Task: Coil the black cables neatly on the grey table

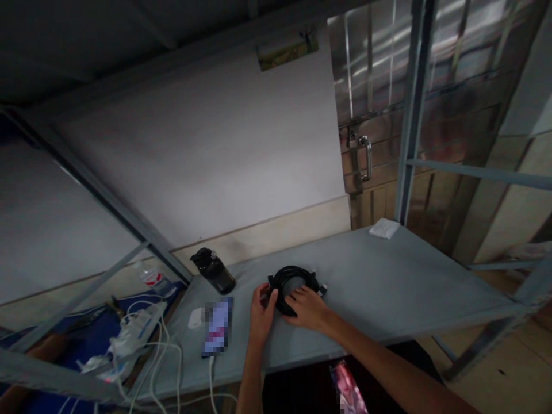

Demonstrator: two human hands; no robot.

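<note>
A coiled black cable [297, 271] with connectors at its ends lies on the grey-blue tabletop [357, 276]. At the coil's left side is my left hand [262, 307], its thumb and fingers curled around the edge. My right hand [307, 309] lies over the near right part of the coil, fingers bent onto the cable and reaching toward its centre. Some of the near side of the coil is hidden under the right hand.
Left of the hands lie a phone [219, 325] plugged into a white cord and a dark bottle [213, 271]. White cables [159, 351] trail off the left edge. Folded tissue [384, 228] sits at the far right corner. Metal posts [411, 115] frame the table; another person's arm shows far left.
</note>
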